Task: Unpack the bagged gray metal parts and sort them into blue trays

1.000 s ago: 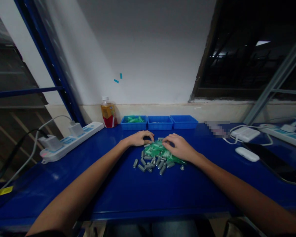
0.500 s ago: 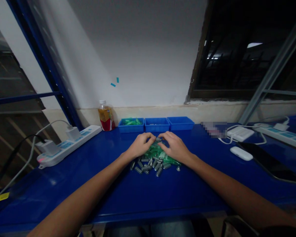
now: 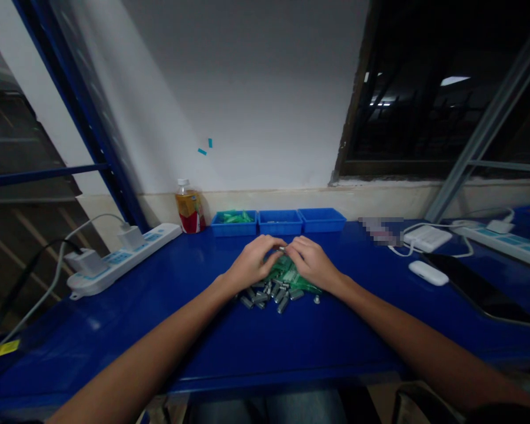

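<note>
My left hand point(image 3: 252, 262) and my right hand point(image 3: 313, 262) meet above the middle of the table, thumbs and fingers pinched. Between the fingertips shows a small, pale metal piece point(image 3: 282, 249); both hands seem to grip it, and its exact kind is too small to make out. Just below lies a heap of green translucent plastic pieces point(image 3: 304, 285), partly covered by the hands. In front of the heap are several short silver metal cylinders point(image 3: 282, 304), lying loose. A small whitish piece point(image 3: 317, 300) lies apart at their right.
Three blue trays stand along the wall: the left tray point(image 3: 234, 231) holds green pieces, the middle tray point(image 3: 280, 229) small bits, beside a right tray point(image 3: 322, 227). A drink bottle point(image 3: 189, 211), power strip point(image 3: 126, 259), white case point(image 3: 428, 273) and phone point(image 3: 481, 288) surround the work area.
My hands have closed in on each other, and the fingertips now come together around the small metal piece. The left hand has shifted slightly right. The view has moved a little.
</note>
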### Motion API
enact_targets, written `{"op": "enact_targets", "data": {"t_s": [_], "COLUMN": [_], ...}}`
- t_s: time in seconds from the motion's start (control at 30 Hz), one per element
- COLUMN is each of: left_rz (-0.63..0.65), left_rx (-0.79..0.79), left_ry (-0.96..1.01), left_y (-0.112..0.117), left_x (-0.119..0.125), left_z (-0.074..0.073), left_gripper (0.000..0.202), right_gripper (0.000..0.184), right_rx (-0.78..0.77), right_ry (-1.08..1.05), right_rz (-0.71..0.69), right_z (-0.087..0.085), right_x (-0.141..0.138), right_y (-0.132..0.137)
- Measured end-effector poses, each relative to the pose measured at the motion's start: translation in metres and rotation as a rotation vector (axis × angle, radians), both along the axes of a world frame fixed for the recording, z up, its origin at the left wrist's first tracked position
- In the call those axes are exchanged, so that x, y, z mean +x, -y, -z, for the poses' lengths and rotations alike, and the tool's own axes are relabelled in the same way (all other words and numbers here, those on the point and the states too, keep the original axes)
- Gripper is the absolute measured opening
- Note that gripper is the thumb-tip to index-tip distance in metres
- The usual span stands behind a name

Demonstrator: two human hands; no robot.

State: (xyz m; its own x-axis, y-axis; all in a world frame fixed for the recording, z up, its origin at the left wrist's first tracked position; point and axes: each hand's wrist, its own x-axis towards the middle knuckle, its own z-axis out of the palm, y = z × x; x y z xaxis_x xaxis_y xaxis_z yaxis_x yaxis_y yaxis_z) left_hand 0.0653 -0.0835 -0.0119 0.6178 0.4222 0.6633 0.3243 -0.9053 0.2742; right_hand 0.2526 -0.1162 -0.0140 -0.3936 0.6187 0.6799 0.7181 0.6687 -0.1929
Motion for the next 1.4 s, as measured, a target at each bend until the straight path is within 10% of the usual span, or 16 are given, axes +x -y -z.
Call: {"op": "enact_targets", "data": {"t_s": [0.77, 1.1, 1.4], "left_rz": [-0.195, -0.308, -0.345], "left_rx": [-0.312, -0.347, -0.278], "left_ry": [-0.207, -0.401, -0.466], "left_y": [-0.011, -0.046, -0.040], "left_x": [-0.012, -0.045, -0.047], "left_z": [-0.020, 0.008, 0.009], "left_gripper": [0.038, 0.018, 0.018], "right_gripper": [0.021, 0.024, 0.019], "right_rx": [0.084, -0.167, -0.430], "right_ry": [0.057, 0.208, 0.405], "right_rz": [0.146, 0.470, 0.480], "right_z": [-0.012, -0.049, -0.042], "right_x": [-0.002, 0.020, 0.018], "right_y": [0.002, -0.109, -0.184]}}
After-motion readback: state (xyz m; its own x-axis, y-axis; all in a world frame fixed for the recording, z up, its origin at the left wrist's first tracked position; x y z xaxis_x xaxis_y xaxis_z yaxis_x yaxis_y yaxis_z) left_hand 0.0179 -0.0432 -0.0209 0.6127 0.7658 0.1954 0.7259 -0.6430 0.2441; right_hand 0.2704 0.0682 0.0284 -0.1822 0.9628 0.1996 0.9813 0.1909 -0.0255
